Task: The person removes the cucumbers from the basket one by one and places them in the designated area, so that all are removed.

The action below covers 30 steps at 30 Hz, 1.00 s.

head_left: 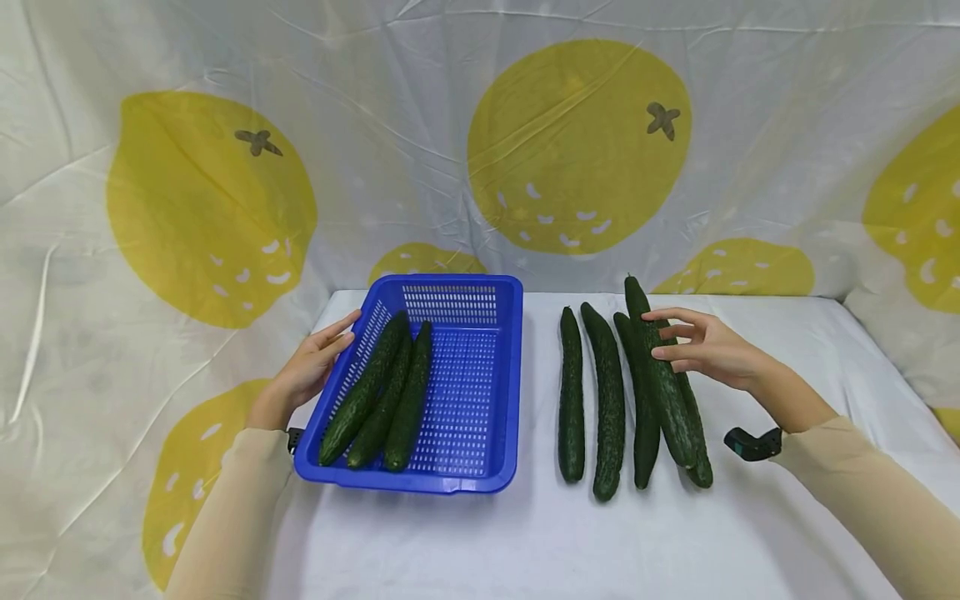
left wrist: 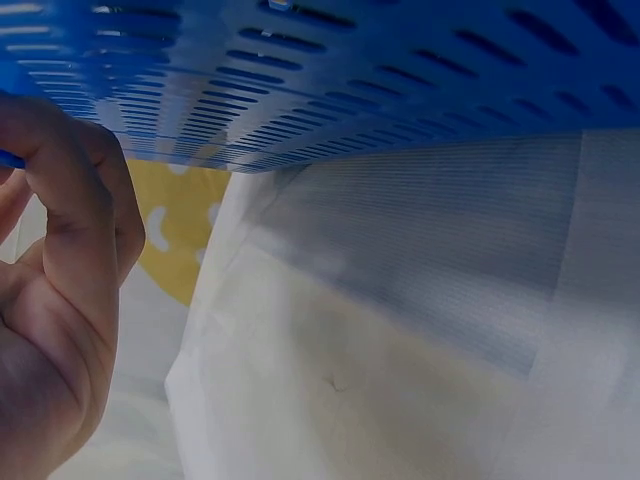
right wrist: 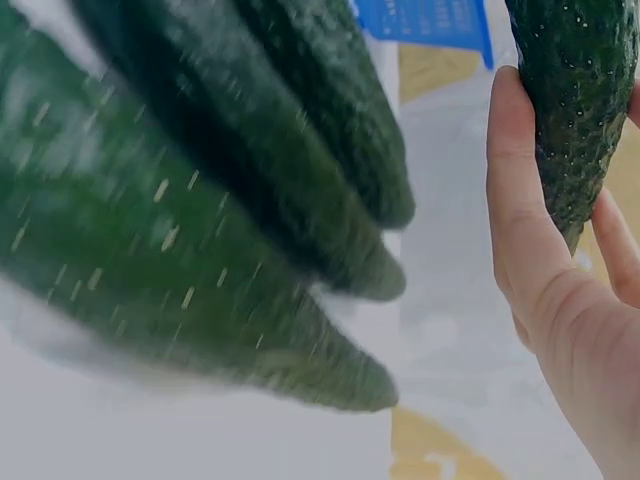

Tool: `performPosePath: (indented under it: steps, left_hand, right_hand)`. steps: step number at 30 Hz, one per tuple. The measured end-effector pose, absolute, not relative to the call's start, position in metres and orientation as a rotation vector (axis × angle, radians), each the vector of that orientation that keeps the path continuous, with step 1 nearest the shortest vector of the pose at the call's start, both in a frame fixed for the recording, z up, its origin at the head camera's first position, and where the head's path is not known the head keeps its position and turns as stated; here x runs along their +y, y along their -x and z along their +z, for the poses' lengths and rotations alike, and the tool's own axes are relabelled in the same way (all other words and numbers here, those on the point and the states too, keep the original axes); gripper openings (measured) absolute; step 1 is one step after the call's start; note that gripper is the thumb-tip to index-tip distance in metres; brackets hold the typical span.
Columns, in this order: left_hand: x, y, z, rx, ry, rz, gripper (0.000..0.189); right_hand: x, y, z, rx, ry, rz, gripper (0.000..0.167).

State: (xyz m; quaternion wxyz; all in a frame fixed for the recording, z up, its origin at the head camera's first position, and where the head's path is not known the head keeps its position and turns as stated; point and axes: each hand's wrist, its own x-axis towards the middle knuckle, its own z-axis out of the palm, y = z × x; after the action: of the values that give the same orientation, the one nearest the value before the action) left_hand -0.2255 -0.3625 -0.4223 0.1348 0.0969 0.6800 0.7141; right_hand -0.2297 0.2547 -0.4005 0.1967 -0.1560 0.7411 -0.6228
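Note:
My left hand (head_left: 309, 367) is at the left side of a blue plastic basket (head_left: 517, 375), its bent fingers holding the rim. In the left wrist view those fingers (left wrist: 75, 190) hook up against the slotted wall. Three dark green cucumbers (head_left: 407, 400) lie side by side in the basket's left half. To the right, my right hand (head_left: 701, 346) pinches another cucumber (head_left: 663, 392) near its far end, thumb on one side and fingers on the other. This cucumber slants across two neighbours, overlapping them in the head view. Its tapered tip (right wrist: 570, 180) shows between the fingers in the right wrist view.
Several more cucumbers (head_left: 572, 400) lie lengthwise on the white-covered table (head_left: 600, 550), between the basket and my right hand. A curtain (head_left: 412, 125) with yellow fruit prints hangs behind the table and along its left side.

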Motion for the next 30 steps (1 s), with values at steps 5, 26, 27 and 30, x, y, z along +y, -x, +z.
performPosePath:
  steps: [5,26,27,30]
  left_hand:
    - [-0.362,0.224,-0.422,1.968,-0.286,2.069,0.057]
    - [-0.363,0.225,-0.422,1.969,-0.287,2.060,0.057]
    - [-0.363,0.225,-0.422,1.964,-0.287,2.063,0.057]
    - [-0.362,0.225,-0.422,1.964,-0.282,2.067,0.057]
  right_hand:
    - [0.272,0.229,-0.409,2.081,0.424,-1.740,0.055]
    - [0.324,0.222,-0.440,2.165,0.320,-1.683,0.058]
    - [0.325,0.222,-0.441,2.171,0.316,-1.678,0.058]
    - [0.328,0.223,-0.443,2.185,0.306,-1.663,0.059]
